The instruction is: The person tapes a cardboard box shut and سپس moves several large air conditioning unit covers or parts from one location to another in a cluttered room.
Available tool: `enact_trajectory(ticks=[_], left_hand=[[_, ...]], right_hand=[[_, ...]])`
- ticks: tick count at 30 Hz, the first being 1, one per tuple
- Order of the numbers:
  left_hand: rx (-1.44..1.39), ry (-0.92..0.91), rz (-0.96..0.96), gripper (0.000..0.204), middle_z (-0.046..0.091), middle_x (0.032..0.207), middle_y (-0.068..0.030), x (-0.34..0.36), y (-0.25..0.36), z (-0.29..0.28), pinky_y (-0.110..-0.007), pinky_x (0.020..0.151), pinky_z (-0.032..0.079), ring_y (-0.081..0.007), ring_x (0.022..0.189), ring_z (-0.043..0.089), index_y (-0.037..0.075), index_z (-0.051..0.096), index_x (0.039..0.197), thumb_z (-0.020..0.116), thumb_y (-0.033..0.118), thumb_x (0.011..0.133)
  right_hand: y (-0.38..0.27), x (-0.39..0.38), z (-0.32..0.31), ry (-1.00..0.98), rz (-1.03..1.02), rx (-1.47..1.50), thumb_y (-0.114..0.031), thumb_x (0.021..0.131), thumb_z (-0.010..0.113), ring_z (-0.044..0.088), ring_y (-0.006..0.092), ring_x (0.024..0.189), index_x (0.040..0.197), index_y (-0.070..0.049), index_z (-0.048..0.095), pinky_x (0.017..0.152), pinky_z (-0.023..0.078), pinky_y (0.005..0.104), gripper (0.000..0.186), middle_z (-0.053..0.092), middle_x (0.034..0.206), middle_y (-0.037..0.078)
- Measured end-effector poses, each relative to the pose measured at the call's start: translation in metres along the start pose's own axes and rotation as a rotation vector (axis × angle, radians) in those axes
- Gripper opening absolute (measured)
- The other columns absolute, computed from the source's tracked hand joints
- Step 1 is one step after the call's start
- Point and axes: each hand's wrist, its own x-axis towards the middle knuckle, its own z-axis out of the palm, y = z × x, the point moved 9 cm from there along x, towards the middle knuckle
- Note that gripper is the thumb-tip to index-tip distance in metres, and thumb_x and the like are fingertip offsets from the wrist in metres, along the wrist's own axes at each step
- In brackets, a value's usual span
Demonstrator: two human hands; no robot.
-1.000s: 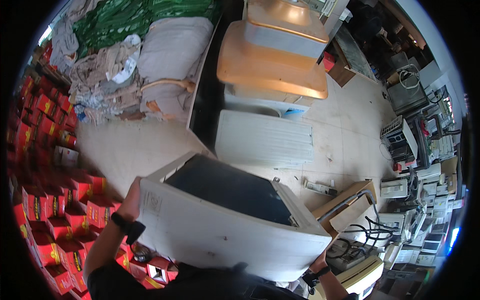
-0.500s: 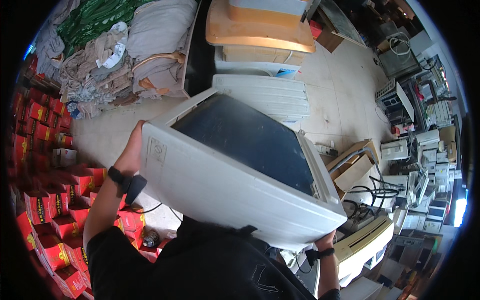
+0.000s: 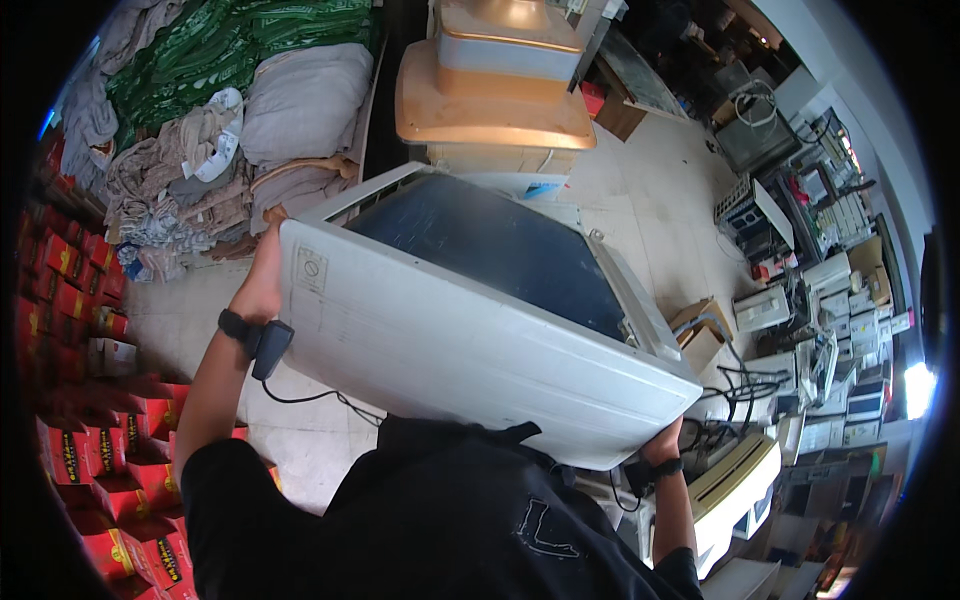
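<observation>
I hold a large white appliance housing (image 3: 480, 330) in front of my body, tilted with its right end lower in view. A dark recessed panel (image 3: 490, 245) fills its upper side. My left hand (image 3: 262, 280) grips the left end, its fingers partly hidden along the edge. My right hand (image 3: 663, 445) supports the lower right corner, with most of its fingers out of sight beneath. A black device (image 3: 270, 348) with a cable is strapped to my left wrist, and a black band circles the right one.
Red boxes (image 3: 130, 450) are stacked at the left. Folded cloth (image 3: 305, 105) lies in piles at the upper left. An orange-topped object (image 3: 500, 105) stands ahead. A cardboard box (image 3: 703, 335), black cables (image 3: 745, 385), a cream-coloured unit (image 3: 735, 490) and old appliances crowd the right.
The surroundings have shifted left in view. The housing now covers most of the white ribbed panel that showed behind it. Both hands keep their hold on its ends.
</observation>
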Motion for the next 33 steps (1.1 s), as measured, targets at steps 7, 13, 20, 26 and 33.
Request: enact_trajectory(ticks=[7,13,20,26,33], left_hand=[[0.037,0.131,-0.008,0.055,0.068,0.104,-0.0064,0.059,0.015,0.018,-0.036,0.084,0.050,-0.0226,0.093,0.064,0.008,0.064,0.111,0.039,0.053,0.092],[-0.039,0.093,0.028,0.054,0.067,0.106,-0.0051,0.094,0.051,0.049,-0.037,0.086,0.049,-0.0223,0.096,0.063,0.008,0.059,0.118,0.037,0.051,0.095],[-0.042,0.254,-0.034,0.045,0.065,0.105,-0.0039,0.127,0.059,0.094,-0.034,0.084,0.049,-0.0199,0.093,0.063,0.009,0.058,0.116,0.039,0.044,0.095],[0.012,0.163,0.027,0.046,0.064,0.110,-0.0021,0.142,0.075,0.087,-0.034,0.089,0.047,-0.0168,0.100,0.060,0.009,0.056,0.120,0.041,0.045,0.096],[0.024,0.123,-0.037,0.047,0.066,0.106,-0.0034,0.165,0.087,0.100,-0.034,0.087,0.048,-0.0186,0.098,0.061,0.010,0.058,0.117,0.042,0.048,0.095]], right_hand=[[-0.028,0.101,0.035,-0.053,0.022,-0.187,-0.059,0.091,0.038,0.049,0.0316,0.120,0.132,-0.010,0.050,0.105,0.036,0.0457,0.066,0.054,0.133,0.010],[-0.078,0.154,0.098,-0.104,0.252,-0.170,-0.059,0.090,0.041,0.050,0.0315,0.120,0.131,-0.009,0.050,0.106,0.035,0.0464,0.066,0.054,0.132,0.011],[-0.157,0.209,0.111,-0.110,0.336,-0.260,-0.060,0.091,0.037,0.049,0.0318,0.122,0.134,-0.012,0.049,0.106,0.035,0.0475,0.066,0.053,0.134,0.010],[-0.162,0.239,0.146,-0.170,0.376,-0.206,-0.059,0.091,0.038,0.050,0.0318,0.121,0.135,-0.011,0.048,0.106,0.035,0.0479,0.066,0.054,0.133,0.009],[-0.171,0.250,0.163,-0.231,0.340,-0.248,-0.061,0.091,0.036,0.049,0.0325,0.123,0.138,-0.012,0.045,0.106,0.035,0.0493,0.068,0.051,0.136,0.011]])
